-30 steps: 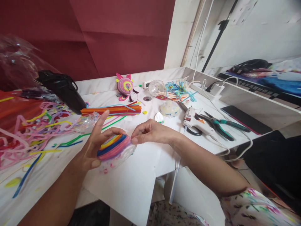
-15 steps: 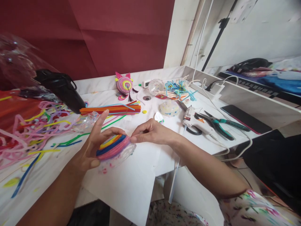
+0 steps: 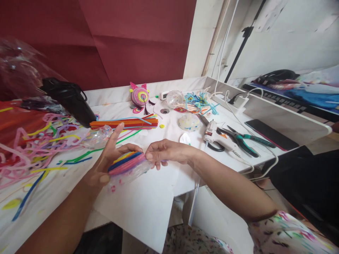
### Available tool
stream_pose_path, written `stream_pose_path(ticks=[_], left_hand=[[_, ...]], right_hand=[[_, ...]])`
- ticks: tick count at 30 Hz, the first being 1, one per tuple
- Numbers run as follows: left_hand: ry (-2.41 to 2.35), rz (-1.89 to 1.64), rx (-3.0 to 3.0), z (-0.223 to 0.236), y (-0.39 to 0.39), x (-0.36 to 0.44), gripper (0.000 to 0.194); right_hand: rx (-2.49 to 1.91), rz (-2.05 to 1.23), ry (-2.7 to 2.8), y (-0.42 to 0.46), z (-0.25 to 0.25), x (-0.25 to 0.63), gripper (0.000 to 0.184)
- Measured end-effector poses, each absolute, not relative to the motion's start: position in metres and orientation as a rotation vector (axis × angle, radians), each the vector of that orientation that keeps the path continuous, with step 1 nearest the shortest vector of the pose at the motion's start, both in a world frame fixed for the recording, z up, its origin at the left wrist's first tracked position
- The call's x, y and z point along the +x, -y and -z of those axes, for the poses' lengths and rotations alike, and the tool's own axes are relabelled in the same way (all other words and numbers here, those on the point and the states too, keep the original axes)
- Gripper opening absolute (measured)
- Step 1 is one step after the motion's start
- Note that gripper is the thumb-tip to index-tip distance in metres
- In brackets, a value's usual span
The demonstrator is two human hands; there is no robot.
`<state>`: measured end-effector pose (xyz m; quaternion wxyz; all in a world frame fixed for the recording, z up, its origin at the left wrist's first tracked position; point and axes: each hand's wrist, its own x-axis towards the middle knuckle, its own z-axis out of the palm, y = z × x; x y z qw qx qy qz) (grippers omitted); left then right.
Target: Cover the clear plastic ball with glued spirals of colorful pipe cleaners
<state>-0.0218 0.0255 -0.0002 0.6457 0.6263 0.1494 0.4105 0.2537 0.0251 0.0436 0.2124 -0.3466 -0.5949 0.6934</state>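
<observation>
A clear plastic half-ball [image 3: 132, 175], its upper part covered by rings of yellow, blue and pink pipe cleaner [image 3: 126, 164], is tilted above a white sheet. My left hand [image 3: 104, 164] grips it from the left, thumb low and index finger pointing up. At its right edge, my right hand [image 3: 165, 151] pinches with thumb and forefinger, apparently on a lilac pipe cleaner [image 3: 164, 163] that shows just below the fingers. Most of that strand is hidden.
Loose pipe cleaners [image 3: 39, 144] spread over the left side beside a black bottle [image 3: 67, 100]. Behind lie an orange bundle [image 3: 124, 122] and a finished pink round figure [image 3: 141, 96]. To the right are a glue gun [image 3: 219, 135], pliers [image 3: 245, 139] and a phone [image 3: 271, 134].
The wrapped half-ball has tipped so its top shows less. My right hand has shifted slightly left, with more fingers now visible below the edge. My left hand keeps its grip.
</observation>
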Motion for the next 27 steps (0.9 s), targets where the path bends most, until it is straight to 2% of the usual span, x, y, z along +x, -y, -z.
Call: stream_pose_path(ticks=[5,10,15,20,27], left_hand=[[-0.304,-0.946,1.479,-0.005,-0.023,-0.022,0.129],[-0.343,-0.939,1.454,-0.014,-0.019,-0.018,0.129],[-0.345,-0.922,1.505,-0.009,-0.029,-0.024,0.129],[-0.520,-0.953,1.527,-0.001,-0.043,-0.032,0.110],[-0.556,-0.971,1.477,-0.007,-0.041,-0.029,0.103]], right_hand=[[-0.825,-2.158,1.532,-0.023,-0.038,0.249,0.080],[-0.754,-2.195,1.374,-0.022,-0.031,0.246,0.074],[-0.759,-2.076,1.341,-0.020,-0.030,0.249,0.069],[-0.803,-1.836,1.371,-0.019,-0.028,0.252,0.064],[-0.793,-1.693,1.448,-0.021,-0.016,0.254,0.058]])
